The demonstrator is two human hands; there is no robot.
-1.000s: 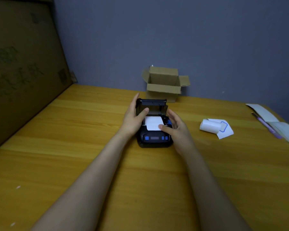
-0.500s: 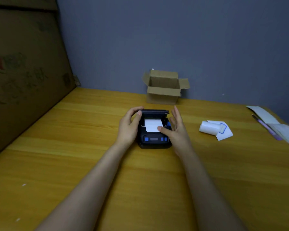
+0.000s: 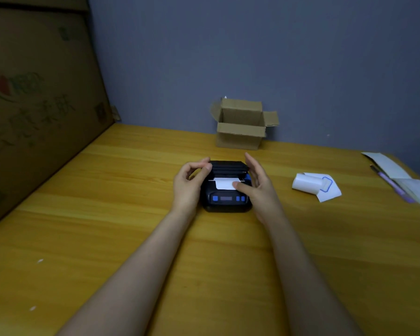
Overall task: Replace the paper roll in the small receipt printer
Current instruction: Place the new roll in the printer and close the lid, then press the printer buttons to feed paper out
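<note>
A small black receipt printer (image 3: 227, 202) with blue buttons sits mid-table. Its lid (image 3: 228, 167) is folded down almost flat over the paper bay, and a white paper strip (image 3: 224, 183) sticks out over the front panel. My left hand (image 3: 189, 184) curls at the printer's left side, thumb and fingertips on the lid's left edge. My right hand (image 3: 257, 187) stands along the right side, fingers straight, thumb pressing the strip's right corner. Another white paper roll (image 3: 308, 184) with a blue-edged loose end lies to the right.
An open small cardboard box (image 3: 240, 127) stands at the back against the wall. A large cardboard sheet (image 3: 34, 105) leans along the left edge. Papers (image 3: 386, 164) and a purple pen (image 3: 390, 183) lie at the far right of the wooden table (image 3: 107, 238).
The printer lid has swung from upright down to nearly flat over the paper. My left hand moved with it onto the lid's edge; my right thumb kept holding the paper strip.
</note>
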